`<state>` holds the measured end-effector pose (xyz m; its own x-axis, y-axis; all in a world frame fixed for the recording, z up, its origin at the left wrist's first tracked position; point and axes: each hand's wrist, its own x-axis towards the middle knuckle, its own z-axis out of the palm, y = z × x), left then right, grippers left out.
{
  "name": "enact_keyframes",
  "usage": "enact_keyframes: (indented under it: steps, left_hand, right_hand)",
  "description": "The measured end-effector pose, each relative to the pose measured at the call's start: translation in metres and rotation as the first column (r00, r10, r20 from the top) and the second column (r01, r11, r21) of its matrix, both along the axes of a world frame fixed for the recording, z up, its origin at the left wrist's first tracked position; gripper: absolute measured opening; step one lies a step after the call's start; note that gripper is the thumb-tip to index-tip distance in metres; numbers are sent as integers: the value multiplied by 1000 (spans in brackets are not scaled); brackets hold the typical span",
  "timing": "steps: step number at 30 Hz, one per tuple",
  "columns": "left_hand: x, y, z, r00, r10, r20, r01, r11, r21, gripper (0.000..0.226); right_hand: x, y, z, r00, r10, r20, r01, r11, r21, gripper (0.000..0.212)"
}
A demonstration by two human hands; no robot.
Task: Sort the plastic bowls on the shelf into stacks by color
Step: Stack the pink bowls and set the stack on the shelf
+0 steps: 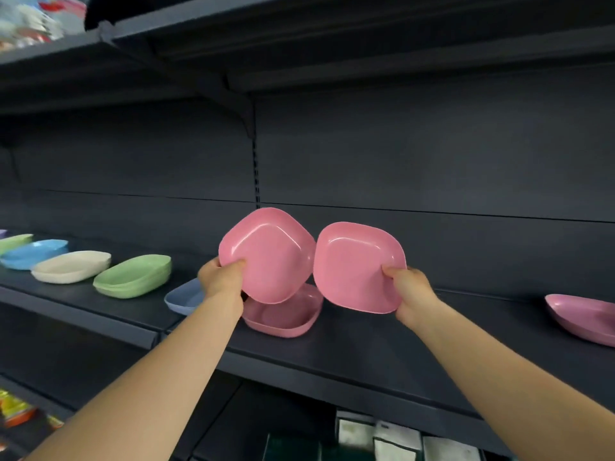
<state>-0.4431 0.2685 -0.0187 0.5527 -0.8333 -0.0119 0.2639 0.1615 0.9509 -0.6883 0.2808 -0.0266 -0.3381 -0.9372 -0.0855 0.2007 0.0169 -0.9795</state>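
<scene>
The pink stack is being built: the left hand [222, 277] pinches one pink bowl [266, 254] by its rim, the right hand [411, 291] pinches a second pink bowl [357, 266], both tilted up, empty, hovering over a third pink bowl [283, 316] lying on the shelf [332, 357]. Next, I judge, each must be levelled and nested into that one. At nine o'clock sit green bowls [133, 276], a cream bowl [71, 266], a blue bowl [33, 253]; at three o'clock another pink bowl [582, 317], all seemingly empty
</scene>
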Motion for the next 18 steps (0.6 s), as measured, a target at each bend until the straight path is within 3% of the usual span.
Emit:
enact_keyframes:
  steps: [4,11,14,18]
  left_hand:
    - [39,-25,0,994,98,-56,-100,994,-38,14]
    - [78,-69,-12,994,67,-86,-69,997,-19,23]
    - [87,-89,-18,996,40,-81,-41,999,-10,19]
    - [94,-114,-21,996,-10,-89,9,1000,-11,15]
  right_hand:
    - [45,-19,-20,996,-48,78,43,997,61,35]
    - [90,-56,-35,990,-54,134,42,995,92,19]
    - [96,-61,-37,994,-68,80,61,994,87,4]
    - [102,-60,-44,989,-135,-66,139,988,62,5]
